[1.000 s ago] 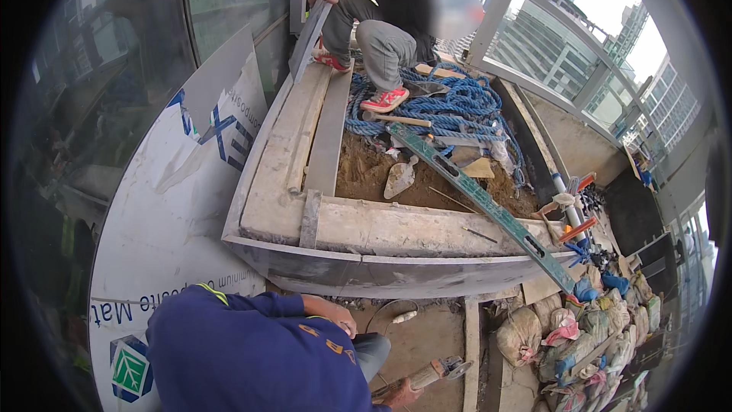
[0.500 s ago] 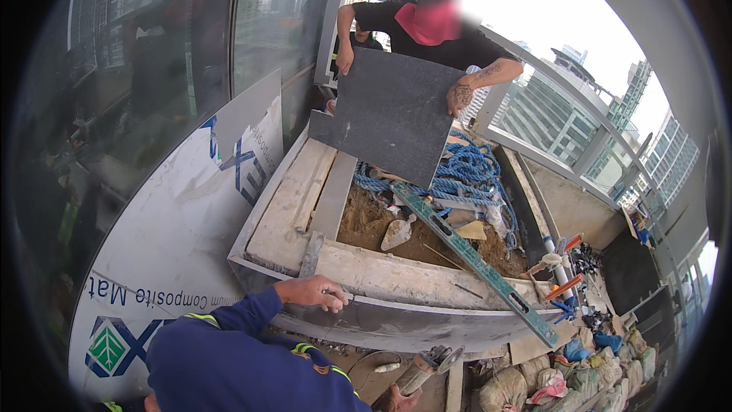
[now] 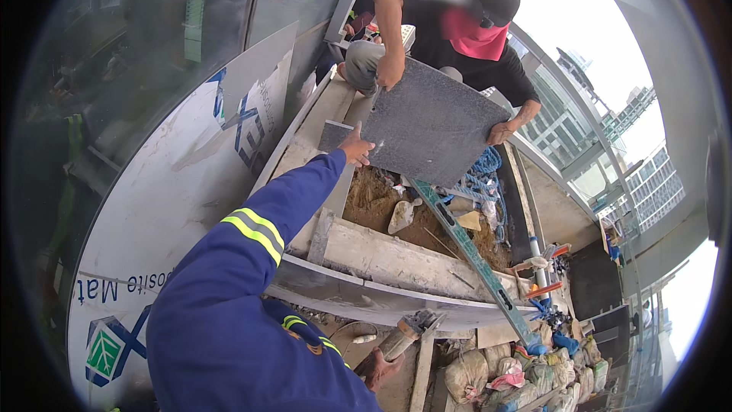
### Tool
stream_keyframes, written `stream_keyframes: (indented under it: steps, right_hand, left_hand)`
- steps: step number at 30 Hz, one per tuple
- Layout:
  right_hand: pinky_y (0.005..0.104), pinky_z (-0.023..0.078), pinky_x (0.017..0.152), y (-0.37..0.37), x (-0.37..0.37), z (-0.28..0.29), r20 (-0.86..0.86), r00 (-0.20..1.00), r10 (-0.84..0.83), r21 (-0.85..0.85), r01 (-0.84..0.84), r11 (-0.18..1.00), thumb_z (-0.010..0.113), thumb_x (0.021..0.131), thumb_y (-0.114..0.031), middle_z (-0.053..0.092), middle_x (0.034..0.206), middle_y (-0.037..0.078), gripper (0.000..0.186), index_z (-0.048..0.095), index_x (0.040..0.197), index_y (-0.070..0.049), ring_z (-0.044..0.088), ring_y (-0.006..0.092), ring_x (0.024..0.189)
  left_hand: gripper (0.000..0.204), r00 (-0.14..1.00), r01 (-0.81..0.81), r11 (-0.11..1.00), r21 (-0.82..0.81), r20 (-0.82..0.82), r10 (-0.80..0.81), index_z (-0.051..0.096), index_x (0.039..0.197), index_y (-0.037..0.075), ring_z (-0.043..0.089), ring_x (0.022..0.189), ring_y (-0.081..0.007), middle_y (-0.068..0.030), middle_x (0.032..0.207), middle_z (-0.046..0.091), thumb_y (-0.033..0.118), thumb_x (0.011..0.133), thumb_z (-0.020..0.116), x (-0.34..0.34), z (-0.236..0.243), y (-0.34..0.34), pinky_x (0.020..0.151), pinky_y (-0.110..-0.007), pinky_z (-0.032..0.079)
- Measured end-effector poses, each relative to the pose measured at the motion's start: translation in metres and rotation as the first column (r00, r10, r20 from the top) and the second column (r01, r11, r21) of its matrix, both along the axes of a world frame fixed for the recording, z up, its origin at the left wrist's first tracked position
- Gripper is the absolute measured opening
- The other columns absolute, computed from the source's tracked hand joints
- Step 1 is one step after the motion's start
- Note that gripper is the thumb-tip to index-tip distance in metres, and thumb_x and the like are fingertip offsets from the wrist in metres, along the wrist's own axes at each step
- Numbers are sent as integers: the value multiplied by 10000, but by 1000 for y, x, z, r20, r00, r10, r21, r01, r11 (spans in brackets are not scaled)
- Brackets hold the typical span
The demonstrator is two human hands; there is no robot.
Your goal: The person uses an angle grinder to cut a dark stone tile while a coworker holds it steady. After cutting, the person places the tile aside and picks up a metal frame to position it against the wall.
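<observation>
My left hand (image 3: 357, 145) reaches out with fingers apart at the left edge of a dark grey stone slab (image 3: 438, 123). Its fingertips overlap the slab's face; whether they press on it I cannot tell. A co-worker in a black shirt and pink face cloth (image 3: 488, 30) grips the slab by its upper left and right edges, holding it tilted over a planter. A narrow grey slab piece (image 3: 333, 136) shows behind my wrist. Low in the view, my right hand (image 3: 379, 370) is closed around the body of an angle grinder (image 3: 400, 338).
The planter's concrete rim (image 3: 404, 255) surrounds soil, a trowel (image 3: 402, 215) and blue rope (image 3: 482, 175). A green spirit level (image 3: 476, 259) lies slanting across the rim. Filled sacks (image 3: 467, 378) crowd the lower right. A white composite panel (image 3: 183, 183) leans against the glass at left.
My left hand has moved up and away from the planter's near rim to the slab. The co-worker has leaned lower, and the slab has tilted. The grinder stays in my right hand.
</observation>
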State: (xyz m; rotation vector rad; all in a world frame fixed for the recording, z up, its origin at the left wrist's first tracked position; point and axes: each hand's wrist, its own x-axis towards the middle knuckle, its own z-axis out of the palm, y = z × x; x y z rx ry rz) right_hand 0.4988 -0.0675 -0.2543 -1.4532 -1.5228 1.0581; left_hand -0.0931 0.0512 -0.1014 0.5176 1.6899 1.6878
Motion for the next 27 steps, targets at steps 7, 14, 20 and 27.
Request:
stream_keyframes:
  steps: [7,14,20,27]
  right_hand:
    - [418,518,726,-25,-42,34,40,999,-26,88,22,996,771,676,-188,629,897,131,592,565,1173,58,621,266,777]
    - [425,527,850,26,-67,118,298,951,79,260,-160,952,793,680,-228,693,1047,190,661,586,1252,33,669,311,915]
    - [510,519,800,70,-190,242,574,772,272,312,-513,800,787,714,-278,697,1010,259,548,603,1138,18,680,444,925]
    - [494,565,825,116,-343,279,891,423,164,380,-894,238,789,758,-363,661,1075,265,729,539,1305,49,682,444,1007]
  left_hand:
    - [1021,996,-5,998,62,92,-1,-109,1643,264,706,745,-284,-233,1382,568,176,972,655,-59,0,29,859,-566,584]
    - [766,950,70,956,285,273,-151,331,1554,22,702,854,-214,-191,1258,654,279,939,710,86,-38,-51,765,-430,586]
    - [1342,701,478,673,564,217,-679,215,1598,-28,453,1364,-351,-231,1536,371,650,659,893,254,-51,-84,1077,-425,411]
    - [256,656,-447,407,797,601,-457,639,1047,148,683,928,-175,-37,994,680,242,866,794,156,19,-35,831,-365,569]
